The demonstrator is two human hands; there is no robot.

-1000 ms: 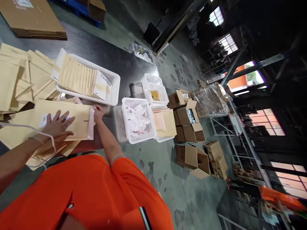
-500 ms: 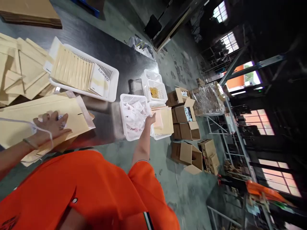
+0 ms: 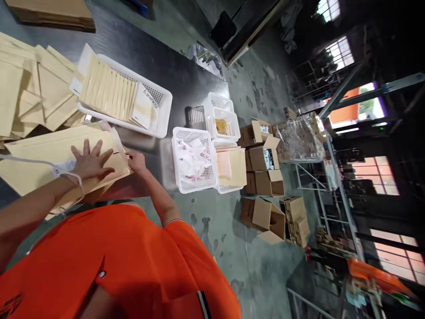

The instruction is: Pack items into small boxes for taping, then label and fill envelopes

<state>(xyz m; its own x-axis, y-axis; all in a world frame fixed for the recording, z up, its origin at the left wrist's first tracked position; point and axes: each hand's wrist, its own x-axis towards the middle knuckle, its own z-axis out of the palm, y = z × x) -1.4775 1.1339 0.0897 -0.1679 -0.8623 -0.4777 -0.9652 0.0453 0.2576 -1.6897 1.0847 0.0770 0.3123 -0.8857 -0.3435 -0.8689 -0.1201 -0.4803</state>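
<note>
A large cream paper envelope (image 3: 63,148) lies on the dark metal table in front of me, its pale flap strip (image 3: 118,144) pointing right. My left hand (image 3: 91,163) rests flat on it, fingers spread. At the flap end, my right hand (image 3: 136,162) has its fingers closed on the edge of the envelope. A white cord with a tag (image 3: 64,167) runs across the envelope by my left wrist. Behind the envelope, a white basket (image 3: 162,122) holds a row of cream packets (image 3: 106,91) and a printed white card (image 3: 145,106).
More cream envelopes (image 3: 49,84) lie in a loose pile at the left, with flat cardboard (image 3: 53,13) behind. To the right stand a white basket of small white packets (image 3: 194,159), another holding envelopes (image 3: 235,166), and a small one with yellow items (image 3: 222,126). Cardboard boxes (image 3: 262,159) stand beyond.
My right hand has moved left from the baskets to the flap end of the envelope. My left hand has shifted slightly right and stays flat on the envelope. The view has turned a little.
</note>
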